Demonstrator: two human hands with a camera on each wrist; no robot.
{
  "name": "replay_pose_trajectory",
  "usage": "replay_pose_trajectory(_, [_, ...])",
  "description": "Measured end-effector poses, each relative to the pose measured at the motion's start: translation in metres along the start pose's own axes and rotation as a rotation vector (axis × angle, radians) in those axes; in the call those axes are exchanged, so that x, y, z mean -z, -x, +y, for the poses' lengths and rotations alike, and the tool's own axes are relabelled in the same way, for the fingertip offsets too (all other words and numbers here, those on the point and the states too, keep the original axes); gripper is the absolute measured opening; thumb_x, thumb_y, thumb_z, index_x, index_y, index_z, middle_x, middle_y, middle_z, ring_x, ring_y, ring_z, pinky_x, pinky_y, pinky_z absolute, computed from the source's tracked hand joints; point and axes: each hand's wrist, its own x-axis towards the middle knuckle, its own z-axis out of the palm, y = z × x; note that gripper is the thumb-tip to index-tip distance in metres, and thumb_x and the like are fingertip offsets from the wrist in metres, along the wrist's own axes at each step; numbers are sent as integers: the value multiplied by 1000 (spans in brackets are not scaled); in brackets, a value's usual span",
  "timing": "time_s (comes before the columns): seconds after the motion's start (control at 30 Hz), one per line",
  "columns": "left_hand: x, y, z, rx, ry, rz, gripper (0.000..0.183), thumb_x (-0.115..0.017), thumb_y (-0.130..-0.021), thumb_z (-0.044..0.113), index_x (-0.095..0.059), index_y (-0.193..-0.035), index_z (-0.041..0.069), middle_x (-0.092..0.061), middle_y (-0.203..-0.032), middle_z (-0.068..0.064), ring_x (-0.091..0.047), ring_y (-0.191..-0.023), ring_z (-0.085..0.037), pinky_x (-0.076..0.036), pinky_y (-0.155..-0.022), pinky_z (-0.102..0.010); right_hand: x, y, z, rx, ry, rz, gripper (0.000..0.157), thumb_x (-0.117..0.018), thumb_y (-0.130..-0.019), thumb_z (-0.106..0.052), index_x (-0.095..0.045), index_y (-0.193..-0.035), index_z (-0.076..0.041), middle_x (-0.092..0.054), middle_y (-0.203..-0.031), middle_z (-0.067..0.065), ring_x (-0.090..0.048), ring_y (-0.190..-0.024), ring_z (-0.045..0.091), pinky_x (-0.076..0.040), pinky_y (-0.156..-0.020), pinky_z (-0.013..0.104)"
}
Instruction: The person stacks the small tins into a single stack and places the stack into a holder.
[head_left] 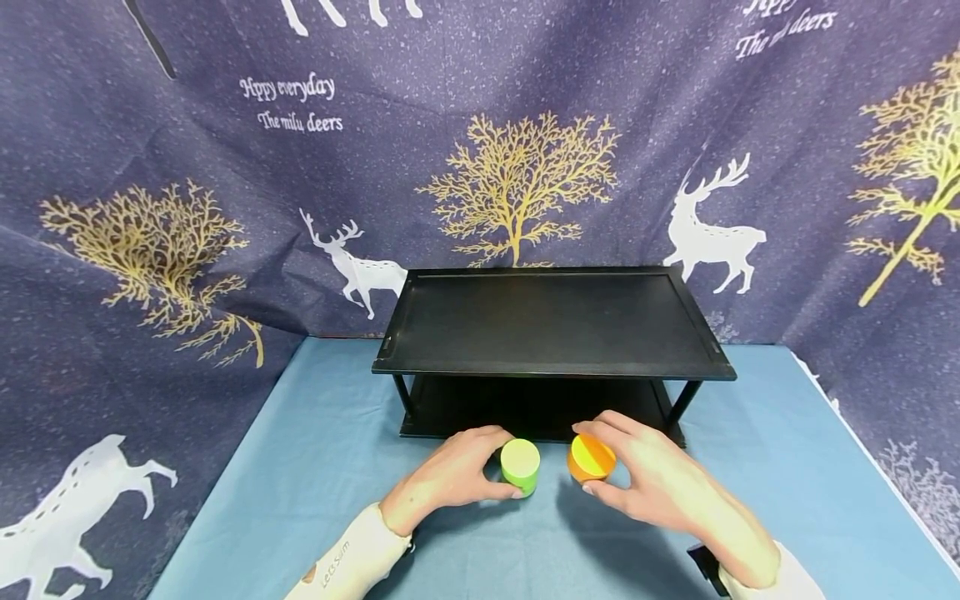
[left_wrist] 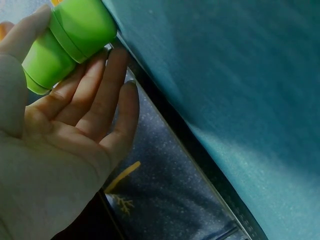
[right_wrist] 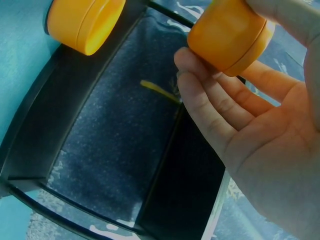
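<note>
In the head view my left hand (head_left: 463,468) grips a green cylindrical container (head_left: 521,467) between thumb and fingers. Seen from the left wrist, this green container (left_wrist: 82,30) has two sections with a rim between them; the thumb presses on one side. My right hand (head_left: 654,471) holds an orange round container (head_left: 581,471) with a yellow top, its thumb and fingertips on opposite sides. The right wrist view shows this orange container (right_wrist: 222,35) beside curled fingers. A second orange round piece (right_wrist: 82,25) appears there, apart from the hand; I cannot pick it out in the head view.
A black two-level shelf (head_left: 555,325) stands just beyond both hands, its lower board (head_left: 525,404) partly in shadow. Blue cloth (head_left: 337,417) covers the table. Behind hangs a dark blue curtain (head_left: 375,167) printed with deer and trees.
</note>
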Motion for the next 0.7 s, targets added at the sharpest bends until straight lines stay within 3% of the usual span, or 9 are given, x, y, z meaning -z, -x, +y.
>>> replay_pose_trajectory(0.33, [-1,0,-1,-3,4,2,57,-89,-82,54,-70,-128,24,-69,-119,13,-63,-106,-4,-55,-96,-30,-2,-4,-4,70,-7,60,59,-94,-79,-28,-69,-131,-15,-60,-111,-16,-58,-94,0,-60,-85,26])
replay_pose_trajectory(0.7, [0,-1,0,0,-1,-2,57,-90,-82,53,-71,-127,23,-69,-119,13,-63,-105,-4,-54,-96,-29,-3,-7,-5,95,-23,65,57,-93,-81,-23,-69,-132,-15,-61,-111,-14,-59,-93,3,-61,-85,28])
